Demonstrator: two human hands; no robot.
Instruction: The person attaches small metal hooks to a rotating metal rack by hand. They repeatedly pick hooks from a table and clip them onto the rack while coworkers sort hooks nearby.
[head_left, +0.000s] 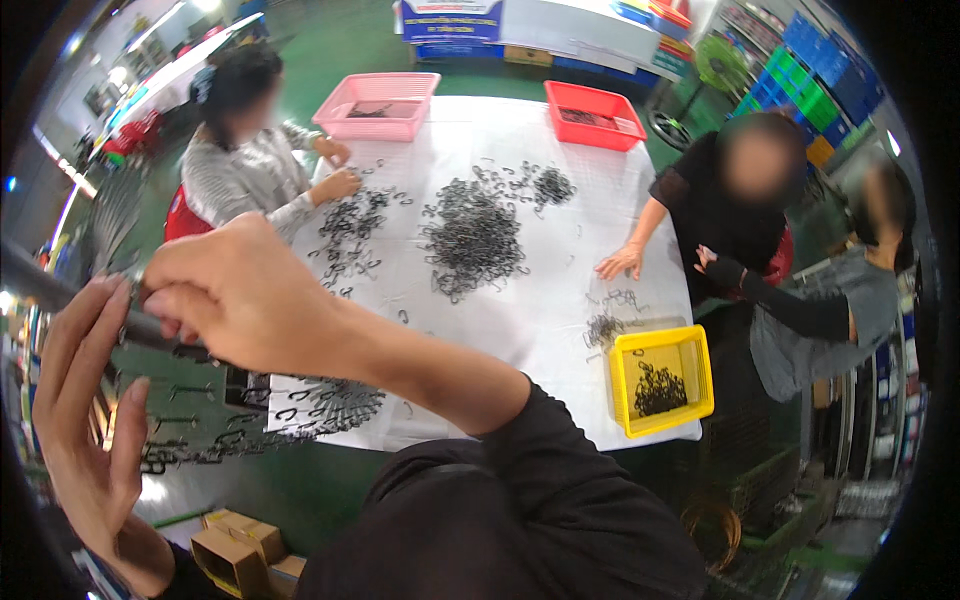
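My right hand (240, 290) reaches across to the left with its fingers bent in a pinch beside a dark bar (40, 280). What the fingertips hold, if anything, is hidden. Just below it my left hand (90, 440) is raised, its fingers stretched upward and the thumb apart, with the fingertips close to the bar and the right hand. Under the bar, rows of small black hooks (320, 405) hang over the table's near left corner. More black hooks lie in a large heap (470, 240) mid-table and in a looser pile (355, 220) at the left.
The white-covered table (550, 300) carries a yellow basket (618, 385) of hooks at near right, a pink basket (385, 90) and a red basket (600, 135) at the far edge. People sit left and right; another person is farther right. Cardboard boxes (235, 550) stand below left.
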